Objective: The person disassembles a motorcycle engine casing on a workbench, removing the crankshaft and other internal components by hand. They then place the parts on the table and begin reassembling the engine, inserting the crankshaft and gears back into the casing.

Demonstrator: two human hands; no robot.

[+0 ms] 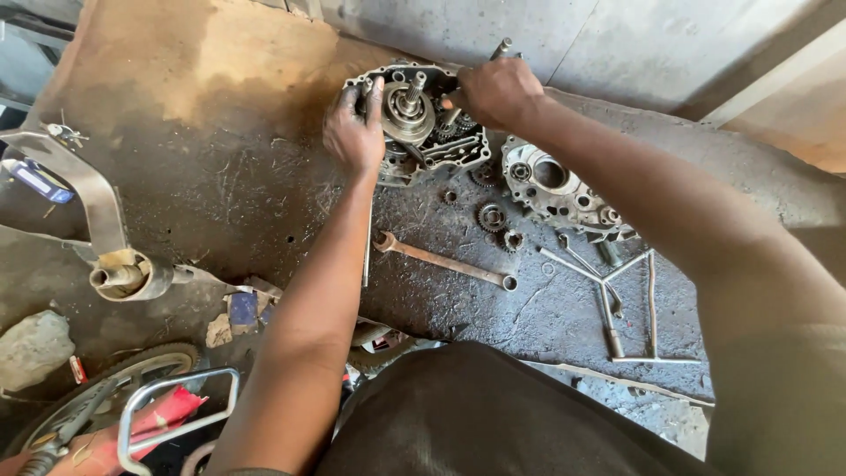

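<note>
An oily engine case half (pixel 423 123) with gears and an upright shaft lies on the greasy floor near the wall. My left hand (pixel 355 132) rests on its left edge, fingers spread against the round clutch part (pixel 407 115). At the case's upper right, my right hand (pixel 496 91) is closed around a small part among the gears; what it grips is hidden. A second case half (pixel 555 189) lies just right of the first.
Loose gears (pixel 492 216) and a rusty spanner (pixel 441 260) lie below the case. T-handle wrenches (pixel 630 304) sit to the right. A motorcycle frame, exhaust pipe (pixel 123 278) and wheel (pixel 106 397) fill the left. A concrete wall (pixel 617 44) runs behind.
</note>
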